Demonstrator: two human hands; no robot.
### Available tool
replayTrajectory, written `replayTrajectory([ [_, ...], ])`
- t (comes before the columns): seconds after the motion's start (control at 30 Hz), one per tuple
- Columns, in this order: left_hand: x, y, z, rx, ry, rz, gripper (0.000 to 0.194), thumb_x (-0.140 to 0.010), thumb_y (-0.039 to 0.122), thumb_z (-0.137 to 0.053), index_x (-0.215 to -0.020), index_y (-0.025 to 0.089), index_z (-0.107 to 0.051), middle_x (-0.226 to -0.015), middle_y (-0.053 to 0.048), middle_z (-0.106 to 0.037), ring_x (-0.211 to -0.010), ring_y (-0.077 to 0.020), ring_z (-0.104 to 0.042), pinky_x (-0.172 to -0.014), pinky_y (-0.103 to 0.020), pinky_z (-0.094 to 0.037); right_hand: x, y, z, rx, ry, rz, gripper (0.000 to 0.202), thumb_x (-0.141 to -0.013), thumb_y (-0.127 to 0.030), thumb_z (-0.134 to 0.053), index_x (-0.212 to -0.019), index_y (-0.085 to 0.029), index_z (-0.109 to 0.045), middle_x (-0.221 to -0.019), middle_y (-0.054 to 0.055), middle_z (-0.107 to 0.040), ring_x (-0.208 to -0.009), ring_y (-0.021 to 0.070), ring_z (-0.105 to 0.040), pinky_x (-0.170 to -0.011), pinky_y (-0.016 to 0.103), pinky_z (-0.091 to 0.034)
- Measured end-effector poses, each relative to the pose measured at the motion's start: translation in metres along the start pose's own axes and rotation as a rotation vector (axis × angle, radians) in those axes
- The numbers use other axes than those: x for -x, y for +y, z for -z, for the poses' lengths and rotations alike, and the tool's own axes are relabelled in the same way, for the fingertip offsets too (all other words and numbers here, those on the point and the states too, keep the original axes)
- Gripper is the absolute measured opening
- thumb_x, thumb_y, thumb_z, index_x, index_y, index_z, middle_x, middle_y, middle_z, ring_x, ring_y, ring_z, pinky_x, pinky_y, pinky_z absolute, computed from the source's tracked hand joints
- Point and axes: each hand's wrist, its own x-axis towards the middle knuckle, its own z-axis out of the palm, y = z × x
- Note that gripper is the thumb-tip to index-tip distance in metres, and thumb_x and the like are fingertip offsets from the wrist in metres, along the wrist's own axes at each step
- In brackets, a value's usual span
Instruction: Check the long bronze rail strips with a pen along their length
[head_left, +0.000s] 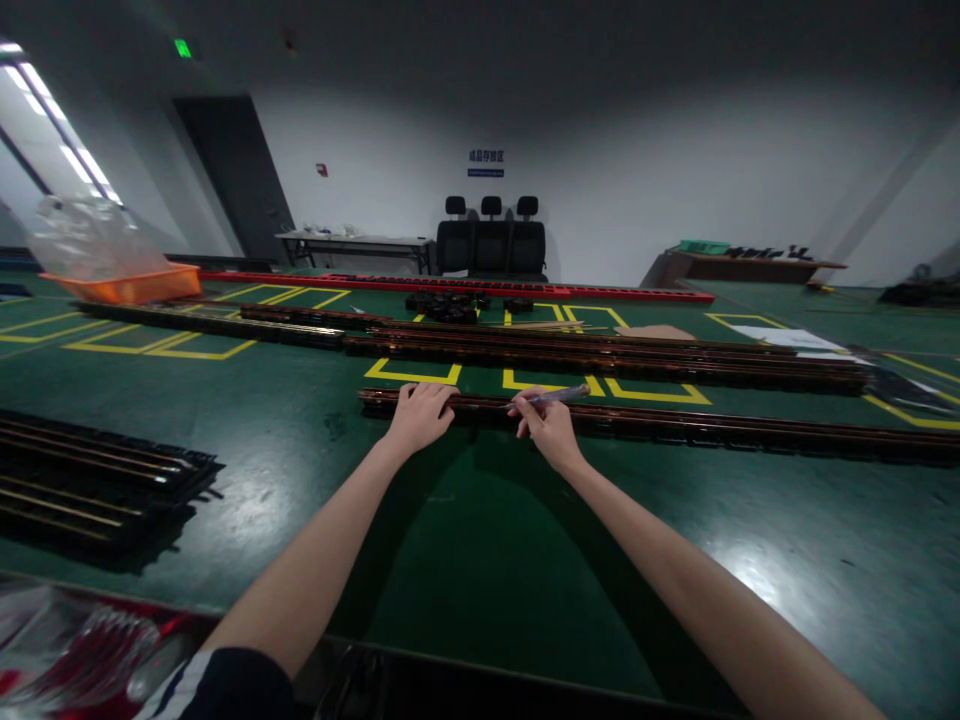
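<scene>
A long dark rail with copper-coloured strips (pixel 675 424) lies across the green table in front of me. Near its left end my left hand (pixel 421 415) is closed over it, fingers curled across the top and pressing it to the table. My right hand (pixel 550 428) grips a screwdriver (pixel 561 395) with a pale translucent handle, just above the same rail. Its handle points right, and its thin shaft reaches left toward the rail between my hands. Whether the tip touches the rail is too small to tell.
Behind lies a bundle of similar rails (pixel 615 352); more rails (pixel 82 480) are stacked at the left. An orange basket (pixel 135 287) with plastic bags stands back left. Small black parts (pixel 446 303), a red rail (pixel 600 292) and cardboard (pixel 654 332) lie farther back.
</scene>
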Motion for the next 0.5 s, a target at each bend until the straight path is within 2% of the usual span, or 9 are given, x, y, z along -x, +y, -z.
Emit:
replayTrajectory([
  [0.5,0.0002,0.0023,-0.0022,0.027,-0.015,-0.018,0.038,-0.086,0.020,-0.034,-0.118,0.023,-0.054,-0.122,-0.006,-0.060,-0.115,-0.0226,-0.051,-0.102,-0.046,-0.029,0.0007,0.0025,0.0007,0.024,0.058,-0.017,0.037,-0.083,-0.054,-0.050,-0.077,-0.017,-0.053,-0.068,0.003,-0.062,-0.043,0.0104,-0.055,-0.042,0.023,-0.045],
])
